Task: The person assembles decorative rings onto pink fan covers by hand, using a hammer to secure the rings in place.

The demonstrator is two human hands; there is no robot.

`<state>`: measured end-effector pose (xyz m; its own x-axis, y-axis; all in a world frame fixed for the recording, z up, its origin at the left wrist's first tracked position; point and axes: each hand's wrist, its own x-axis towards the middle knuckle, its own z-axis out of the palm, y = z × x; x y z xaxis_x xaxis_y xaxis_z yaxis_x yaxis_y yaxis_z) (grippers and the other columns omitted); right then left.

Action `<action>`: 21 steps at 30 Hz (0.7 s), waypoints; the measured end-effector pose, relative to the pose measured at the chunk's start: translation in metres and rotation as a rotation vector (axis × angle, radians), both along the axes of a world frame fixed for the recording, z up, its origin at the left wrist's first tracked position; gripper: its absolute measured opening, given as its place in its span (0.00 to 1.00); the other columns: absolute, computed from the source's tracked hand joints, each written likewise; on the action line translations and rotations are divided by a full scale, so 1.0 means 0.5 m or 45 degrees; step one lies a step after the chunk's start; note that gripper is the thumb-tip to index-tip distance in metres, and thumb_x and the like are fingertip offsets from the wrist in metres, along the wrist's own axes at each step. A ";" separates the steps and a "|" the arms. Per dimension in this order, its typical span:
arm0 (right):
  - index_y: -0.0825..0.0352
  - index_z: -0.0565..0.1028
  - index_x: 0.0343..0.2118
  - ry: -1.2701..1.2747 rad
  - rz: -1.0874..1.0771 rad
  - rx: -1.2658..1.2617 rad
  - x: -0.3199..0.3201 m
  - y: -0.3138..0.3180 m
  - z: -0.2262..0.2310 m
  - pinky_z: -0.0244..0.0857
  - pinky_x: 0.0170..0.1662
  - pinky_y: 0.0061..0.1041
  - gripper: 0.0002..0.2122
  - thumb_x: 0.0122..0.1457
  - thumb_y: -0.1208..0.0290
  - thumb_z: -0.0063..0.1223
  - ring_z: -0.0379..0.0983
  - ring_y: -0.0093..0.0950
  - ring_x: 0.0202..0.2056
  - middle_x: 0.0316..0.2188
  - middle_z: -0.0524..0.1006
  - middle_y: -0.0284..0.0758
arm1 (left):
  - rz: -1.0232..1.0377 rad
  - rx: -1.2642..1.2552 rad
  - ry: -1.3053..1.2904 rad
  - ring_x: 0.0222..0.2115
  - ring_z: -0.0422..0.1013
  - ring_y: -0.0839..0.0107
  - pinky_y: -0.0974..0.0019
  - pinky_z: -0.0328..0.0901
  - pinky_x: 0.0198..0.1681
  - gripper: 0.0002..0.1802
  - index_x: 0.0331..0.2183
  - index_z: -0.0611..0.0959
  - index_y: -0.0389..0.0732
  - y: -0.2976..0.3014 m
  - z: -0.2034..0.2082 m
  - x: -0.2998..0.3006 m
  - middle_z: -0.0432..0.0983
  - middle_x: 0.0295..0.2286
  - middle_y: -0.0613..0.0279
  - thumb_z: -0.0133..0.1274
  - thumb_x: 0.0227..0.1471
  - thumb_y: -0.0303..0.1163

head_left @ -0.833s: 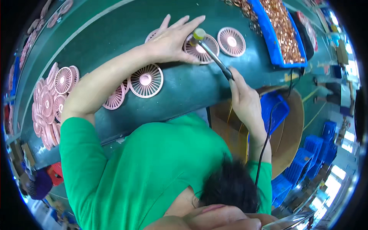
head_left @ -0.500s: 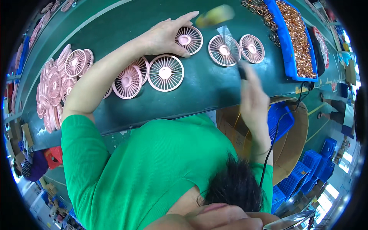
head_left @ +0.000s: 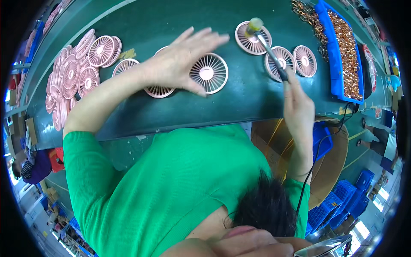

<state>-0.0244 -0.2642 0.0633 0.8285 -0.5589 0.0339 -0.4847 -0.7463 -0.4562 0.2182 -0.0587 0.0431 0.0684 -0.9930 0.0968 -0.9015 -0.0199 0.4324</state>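
Observation:
My right hand (head_left: 299,105) is wrapped round the dark grip of a mallet (head_left: 266,46) with a metal shank and a yellow-green head. The head is over a round pink spoked disc (head_left: 242,42), resting on it or just above; I cannot tell which. The shank and grip cross above a second pink spoked disc (head_left: 287,55), and a third (head_left: 305,61) lies to its right. My left hand (head_left: 177,60), slightly blurred, is spread open over several pink discs. Its thumb is at the near left edge of one disc (head_left: 210,75); others are partly hidden beneath hand and forearm.
A heap of pink discs (head_left: 70,75) lies at the left of the green table (head_left: 180,113). At the right stands a blue tray (head_left: 337,75) of copper-coloured metal pieces, with loose bronze links (head_left: 314,21) beside it. A cardboard box (head_left: 332,165) stands below the table edge.
My left hand has let go of the disc it held and drawn back left, fingers spread. That disc now lies farther right, below the mallet head. The view has shifted slightly.

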 end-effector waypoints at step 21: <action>0.56 0.69 0.55 -0.066 0.449 0.157 -0.042 0.086 -0.013 0.69 0.29 0.39 0.18 0.61 0.68 0.48 0.74 0.45 0.25 0.27 0.77 0.44 | 0.236 -0.129 -0.104 0.63 0.45 0.47 0.37 0.39 0.63 0.67 0.64 0.50 0.50 0.107 0.009 -0.021 0.54 0.60 0.52 0.68 0.28 0.57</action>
